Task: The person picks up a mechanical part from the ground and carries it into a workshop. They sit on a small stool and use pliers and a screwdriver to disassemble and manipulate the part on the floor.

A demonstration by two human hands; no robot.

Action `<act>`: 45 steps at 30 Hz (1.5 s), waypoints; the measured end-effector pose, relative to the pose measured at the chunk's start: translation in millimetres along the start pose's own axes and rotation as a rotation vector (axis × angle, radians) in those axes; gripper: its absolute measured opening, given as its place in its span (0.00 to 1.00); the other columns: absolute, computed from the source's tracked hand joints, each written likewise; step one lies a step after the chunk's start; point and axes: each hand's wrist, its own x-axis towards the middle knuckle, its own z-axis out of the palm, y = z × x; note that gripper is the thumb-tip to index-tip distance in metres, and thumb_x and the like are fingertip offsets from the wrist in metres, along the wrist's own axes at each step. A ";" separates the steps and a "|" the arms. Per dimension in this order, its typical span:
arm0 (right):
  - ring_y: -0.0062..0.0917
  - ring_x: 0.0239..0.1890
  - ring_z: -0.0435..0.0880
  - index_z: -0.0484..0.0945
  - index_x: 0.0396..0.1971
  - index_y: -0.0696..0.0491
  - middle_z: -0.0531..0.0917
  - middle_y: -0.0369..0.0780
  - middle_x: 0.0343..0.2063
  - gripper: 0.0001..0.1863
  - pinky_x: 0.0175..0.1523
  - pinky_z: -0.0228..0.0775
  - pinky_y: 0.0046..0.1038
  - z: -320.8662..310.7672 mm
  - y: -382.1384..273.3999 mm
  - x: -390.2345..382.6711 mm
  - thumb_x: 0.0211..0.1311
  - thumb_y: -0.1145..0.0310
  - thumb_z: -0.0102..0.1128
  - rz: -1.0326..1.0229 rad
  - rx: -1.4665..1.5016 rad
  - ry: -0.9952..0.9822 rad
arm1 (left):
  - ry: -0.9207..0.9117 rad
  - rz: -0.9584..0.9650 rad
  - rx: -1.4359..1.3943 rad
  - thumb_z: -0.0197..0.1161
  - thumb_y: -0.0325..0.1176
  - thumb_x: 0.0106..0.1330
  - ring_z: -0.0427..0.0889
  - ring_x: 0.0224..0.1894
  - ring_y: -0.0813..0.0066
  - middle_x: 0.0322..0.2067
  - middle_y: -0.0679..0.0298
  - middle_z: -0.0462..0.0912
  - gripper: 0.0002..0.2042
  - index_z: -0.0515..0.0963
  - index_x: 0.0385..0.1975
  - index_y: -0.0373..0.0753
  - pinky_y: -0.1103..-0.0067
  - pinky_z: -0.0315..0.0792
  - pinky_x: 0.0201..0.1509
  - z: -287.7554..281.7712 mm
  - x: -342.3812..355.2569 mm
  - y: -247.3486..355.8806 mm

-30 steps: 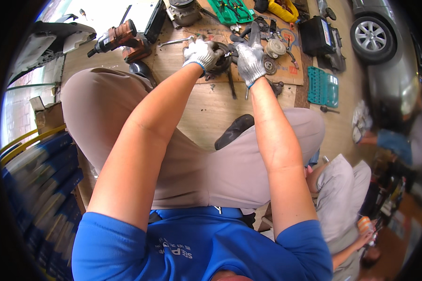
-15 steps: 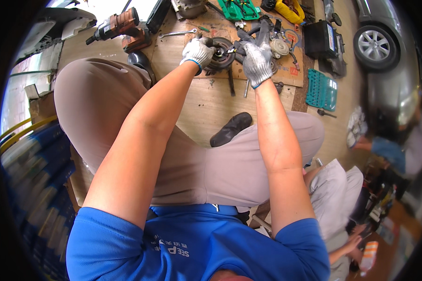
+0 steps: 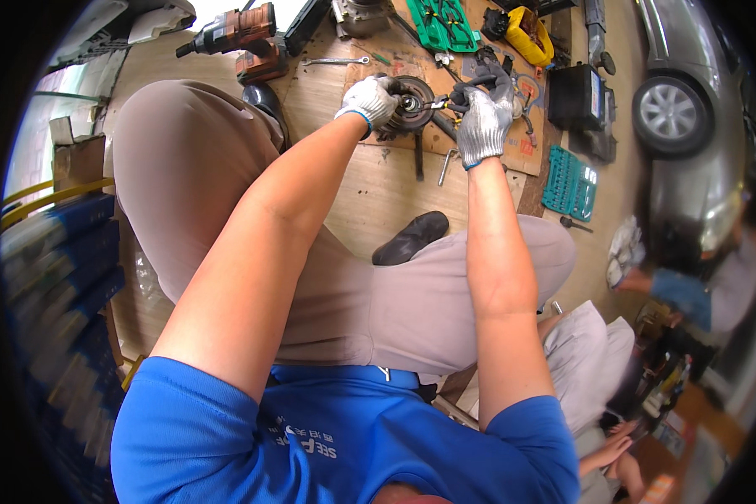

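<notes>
White knit gloves with dark grey fingers are worn on both hands. The left hand [image 3: 369,97] is closed on the left edge of a dark, round, pulley-like metal part [image 3: 411,101], which is held over the near edge of a brown cardboard sheet [image 3: 517,160]. In the right hand [image 3: 485,118], a slim, metal-tipped, plier-like tool [image 3: 436,105] is gripped, its tip directed leftward at the part's pale centre. Whether the hub is actually touched by the tip cannot be confirmed.

The step in hand is judged to be close work at that centre, with the part steadied from the left. For the next move, a firm hold on the rim and exact placing of the tip are judged to be required; a slip of the tip is rated the main risk.

Beyond the left hand, a silver combination wrench [image 3: 336,60] is noted. A bent silver rod [image 3: 446,167] is found near the right wrist, and a teal plastic socket case [image 3: 569,183] is seen farther right.
</notes>
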 end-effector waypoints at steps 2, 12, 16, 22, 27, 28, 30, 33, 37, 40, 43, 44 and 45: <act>0.24 0.26 0.82 0.69 0.53 0.46 0.75 0.37 0.39 0.27 0.27 0.79 0.27 -1.6 5.2 1.3 0.54 0.87 0.54 -0.050 -0.016 0.003 | 0.024 0.016 0.030 0.64 0.43 0.66 0.83 0.51 0.53 0.48 0.55 0.85 0.16 0.84 0.51 0.47 0.66 0.75 0.57 1.5 -1.2 -0.6; 0.25 0.26 0.83 0.67 0.51 0.48 0.78 0.40 0.34 0.24 0.26 0.78 0.25 2.8 6.9 -6.3 0.55 0.86 0.53 -0.041 -0.015 0.082 | 0.031 -0.020 0.041 0.66 0.47 0.65 0.83 0.51 0.53 0.48 0.56 0.84 0.17 0.84 0.50 0.48 0.66 0.75 0.56 6.3 0.1 1.1; 0.26 0.27 0.82 0.66 0.50 0.48 0.77 0.40 0.32 0.23 0.26 0.79 0.27 5.0 7.5 -5.8 0.56 0.85 0.51 -0.033 0.022 0.105 | 0.043 -0.002 0.043 0.67 0.48 0.65 0.83 0.51 0.52 0.48 0.55 0.84 0.18 0.84 0.50 0.47 0.65 0.75 0.56 6.0 -0.2 1.4; 0.24 0.25 0.80 0.67 0.50 0.49 0.77 0.39 0.30 0.21 0.28 0.78 0.28 8.1 6.8 -8.7 0.57 0.85 0.50 -0.046 -0.022 0.125 | 0.037 -0.029 0.059 0.67 0.45 0.63 0.84 0.49 0.52 0.46 0.52 0.85 0.18 0.83 0.50 0.45 0.65 0.76 0.55 8.1 3.3 -0.1; 0.24 0.24 0.80 0.67 0.51 0.49 0.78 0.39 0.29 0.20 0.28 0.77 0.28 8.1 7.3 -7.3 0.60 0.83 0.51 -0.053 -0.029 0.134 | 0.017 -0.024 0.054 0.66 0.44 0.63 0.85 0.49 0.52 0.47 0.52 0.85 0.18 0.83 0.50 0.44 0.64 0.77 0.54 3.0 0.3 4.8; 0.23 0.23 0.80 0.67 0.50 0.50 0.78 0.39 0.28 0.19 0.28 0.77 0.28 7.9 7.1 -7.7 0.61 0.83 0.51 -0.038 -0.022 0.151 | 0.027 -0.015 0.056 0.66 0.44 0.63 0.84 0.49 0.52 0.47 0.52 0.85 0.18 0.83 0.50 0.44 0.64 0.77 0.54 3.3 -0.6 5.0; 0.23 0.23 0.79 0.67 0.50 0.50 0.79 0.39 0.28 0.17 0.28 0.77 0.28 13.2 1.6 -11.1 0.62 0.82 0.51 -0.007 -0.006 0.180 | 0.047 0.000 0.060 0.66 0.43 0.63 0.84 0.49 0.52 0.47 0.52 0.85 0.18 0.83 0.50 0.44 0.64 0.77 0.54 3.0 -2.1 4.2; 0.23 0.22 0.79 0.68 0.50 0.50 0.80 0.40 0.28 0.16 0.28 0.75 0.27 10.8 7.0 -7.2 0.64 0.81 0.51 -0.025 -0.001 0.213 | 0.047 0.015 0.055 0.66 0.43 0.63 0.84 0.50 0.52 0.47 0.51 0.85 0.18 0.83 0.50 0.44 0.64 0.77 0.55 2.0 -1.5 3.9; 0.25 0.24 0.82 0.70 0.48 0.55 0.74 0.38 0.31 0.13 0.27 0.81 0.28 9.7 6.6 -7.5 0.65 0.82 0.50 -0.069 -0.041 0.208 | 0.041 0.028 0.058 0.66 0.42 0.63 0.84 0.50 0.51 0.46 0.51 0.85 0.17 0.83 0.49 0.43 0.64 0.76 0.55 0.5 -2.5 6.2; 0.24 0.23 0.80 0.69 0.50 0.54 0.75 0.38 0.29 0.14 0.27 0.79 0.27 13.3 4.0 -10.9 0.66 0.81 0.50 -0.079 -0.061 0.201 | 0.044 0.014 0.061 0.66 0.42 0.63 0.83 0.50 0.51 0.46 0.51 0.85 0.17 0.83 0.49 0.43 0.64 0.76 0.55 1.2 -2.7 5.7; 0.21 0.21 0.76 0.69 0.53 0.51 0.75 0.36 0.26 0.16 0.28 0.73 0.26 11.4 9.1 -6.6 0.66 0.80 0.50 -0.078 -0.048 0.215 | 0.051 0.006 0.054 0.66 0.43 0.63 0.83 0.50 0.51 0.47 0.52 0.85 0.17 0.83 0.49 0.43 0.64 0.76 0.55 5.0 -0.3 3.1; 0.21 0.21 0.76 0.69 0.53 0.51 0.75 0.36 0.27 0.16 0.28 0.73 0.26 10.4 9.7 -6.1 0.67 0.80 0.50 -0.076 -0.044 0.212 | 0.056 0.011 0.056 0.66 0.43 0.63 0.83 0.50 0.51 0.48 0.52 0.85 0.17 0.83 0.49 0.43 0.64 0.76 0.55 6.3 0.4 1.9; 0.21 0.21 0.76 0.69 0.53 0.52 0.75 0.36 0.28 0.16 0.28 0.73 0.26 9.1 10.6 -5.3 0.67 0.80 0.50 -0.075 -0.040 0.209 | 0.062 0.016 0.058 0.66 0.43 0.63 0.83 0.51 0.51 0.48 0.52 0.85 0.17 0.83 0.49 0.44 0.64 0.76 0.55 7.2 1.1 0.9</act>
